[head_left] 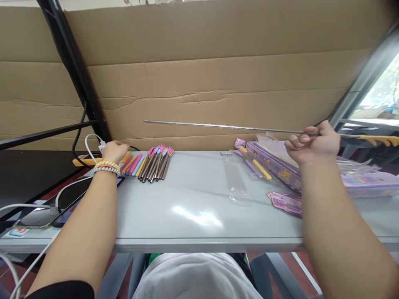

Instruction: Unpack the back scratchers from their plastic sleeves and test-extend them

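My right hand is closed around a long thin metal rod held level above the grey table; the rod ends in a yellow claw-shaped piece at the far right. My left hand, with beaded bracelets on the wrist, rests at the table's back left beside a row of pink, yellow and blue handles. Its fingers curl downward, and I cannot see whether they hold anything. Next to the handles lies a bundle of collapsed metal rods with coloured claw tips.
A purple printed box with plastic wrappers lies at the right, purple cards in front of it. A clear plastic sleeve lies mid-table. A phone with white cables sits at the left. A cardboard wall stands behind.
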`<state>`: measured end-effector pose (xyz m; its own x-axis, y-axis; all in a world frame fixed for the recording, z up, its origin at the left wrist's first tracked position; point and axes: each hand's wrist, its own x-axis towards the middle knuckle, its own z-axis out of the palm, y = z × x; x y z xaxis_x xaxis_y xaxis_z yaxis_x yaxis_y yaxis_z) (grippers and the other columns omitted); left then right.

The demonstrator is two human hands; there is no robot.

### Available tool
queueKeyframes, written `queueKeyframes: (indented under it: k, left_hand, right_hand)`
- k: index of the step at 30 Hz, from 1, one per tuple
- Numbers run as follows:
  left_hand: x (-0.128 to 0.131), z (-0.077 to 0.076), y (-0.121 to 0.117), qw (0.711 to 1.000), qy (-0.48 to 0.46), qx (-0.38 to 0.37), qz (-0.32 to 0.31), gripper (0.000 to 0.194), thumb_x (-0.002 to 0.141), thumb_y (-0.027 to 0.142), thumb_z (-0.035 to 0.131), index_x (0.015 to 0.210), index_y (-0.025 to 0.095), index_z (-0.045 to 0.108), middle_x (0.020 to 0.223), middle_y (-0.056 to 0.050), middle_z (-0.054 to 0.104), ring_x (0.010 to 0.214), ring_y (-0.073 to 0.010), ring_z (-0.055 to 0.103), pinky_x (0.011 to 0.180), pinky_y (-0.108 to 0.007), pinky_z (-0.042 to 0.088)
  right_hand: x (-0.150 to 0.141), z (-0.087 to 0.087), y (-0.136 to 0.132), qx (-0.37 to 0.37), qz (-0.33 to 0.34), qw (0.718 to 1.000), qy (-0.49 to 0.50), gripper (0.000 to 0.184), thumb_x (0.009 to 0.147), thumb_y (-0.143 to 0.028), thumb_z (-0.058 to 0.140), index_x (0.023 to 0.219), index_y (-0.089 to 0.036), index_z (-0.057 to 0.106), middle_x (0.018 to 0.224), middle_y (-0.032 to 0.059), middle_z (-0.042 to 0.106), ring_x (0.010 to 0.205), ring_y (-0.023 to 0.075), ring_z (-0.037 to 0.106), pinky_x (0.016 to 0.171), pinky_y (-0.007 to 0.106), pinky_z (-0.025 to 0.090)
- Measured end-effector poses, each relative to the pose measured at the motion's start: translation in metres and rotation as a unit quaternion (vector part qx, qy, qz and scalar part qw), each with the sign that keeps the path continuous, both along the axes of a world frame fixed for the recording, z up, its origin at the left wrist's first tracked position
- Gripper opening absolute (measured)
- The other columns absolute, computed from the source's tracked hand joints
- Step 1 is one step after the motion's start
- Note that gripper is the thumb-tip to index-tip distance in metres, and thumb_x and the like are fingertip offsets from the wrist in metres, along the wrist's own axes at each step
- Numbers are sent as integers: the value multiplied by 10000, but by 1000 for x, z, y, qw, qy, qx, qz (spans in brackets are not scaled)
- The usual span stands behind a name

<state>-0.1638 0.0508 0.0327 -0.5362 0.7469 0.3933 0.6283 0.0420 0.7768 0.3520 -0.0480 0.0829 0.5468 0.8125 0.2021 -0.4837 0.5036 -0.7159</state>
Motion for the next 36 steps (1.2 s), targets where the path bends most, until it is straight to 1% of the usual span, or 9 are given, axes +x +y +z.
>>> queueKeyframes:
  k: [5, 9, 11, 16, 21, 26, 29, 32, 36]
  left_hand:
    - [17, 15, -8, 980, -179, 52, -63, 291, 813, 337, 466, 1047, 188, 556, 955, -111, 665, 749, -202, 652, 606, -320, 525]
    - [30, 19, -12, 941, -304, 90, -117, 269, 827, 370, 451, 1009, 188, 531, 876, -79, 651, 608, -147, 601, 515, -249, 462]
    - [35, 18, -13, 937, -311, 105, -121, 237, 805, 372, 471, 920, 180, 549, 825, -63, 640, 564, -133, 567, 486, -237, 428]
    - [45, 15, -12, 961, -219, 135, -103, 296, 769, 404, 442, 670, 160, 578, 702, -58, 618, 531, -139, 516, 452, -247, 349]
    - [47, 18, -21, 998, -24, 58, -20, 280, 759, 362, 453, 573, 183, 560, 593, -39, 593, 621, -183, 556, 582, -282, 401]
    - [52, 20, -31, 976, 215, -29, 9, 365, 791, 387, 410, 613, 179, 651, 659, -95, 661, 783, -264, 616, 664, -316, 405]
    - [56, 20, -32, 966, 248, -64, 21, 409, 807, 362, 372, 702, 164, 714, 792, -146, 711, 853, -299, 632, 671, -330, 415]
    - [58, 22, -33, 964, 252, -78, 29, 493, 842, 391, 324, 772, 147, 747, 874, -182, 721, 899, -330, 636, 684, -347, 427]
    - [59, 26, -34, 961, 259, -89, 32, 516, 835, 402, 327, 812, 129, 764, 910, -205, 720, 939, -361, 632, 704, -367, 438]
  right_hand:
    - [-6, 0, 1, -7, 11, 1000, -10, 580, 973, -395, 204, 473, -180, 404, 303, -12, 285, 277, 106, 233, 347, 232, 159]
    - [-13, 0, 4, -14, 35, 999, -24, 619, 978, -418, 188, 457, -177, 418, 294, -2, 275, 275, 111, 232, 349, 232, 136]
    - [-17, 0, 5, -16, 50, 998, -33, 634, 979, -422, 179, 449, -176, 425, 291, 2, 271, 274, 113, 231, 349, 234, 133]
    - [-23, -1, 6, -25, 79, 995, -52, 638, 981, -422, 172, 456, -178, 440, 292, 7, 285, 275, 117, 238, 345, 235, 137]
    - [-27, -3, 7, -30, 85, 995, -52, 591, 982, -442, 199, 504, -180, 427, 303, -15, 268, 279, 109, 231, 341, 217, 140]
    - [-27, -6, 11, -34, 117, 990, -68, 570, 932, -596, 301, 572, -178, 444, 353, -36, 353, 298, 89, 302, 342, 196, 218]
    - [-28, -6, 10, -26, 113, 991, -67, 540, 923, -593, 346, 614, -172, 487, 387, -25, 431, 311, 85, 354, 338, 185, 260]
    - [-30, -5, 9, -17, 101, 993, -56, 426, 982, -393, 350, 695, -149, 548, 455, -2, 521, 360, 82, 445, 359, 168, 332]
    - [-33, -2, 9, 1, 33, 999, -33, 388, 999, -258, 348, 698, -120, 550, 438, -22, 491, 352, 44, 432, 374, 127, 356]
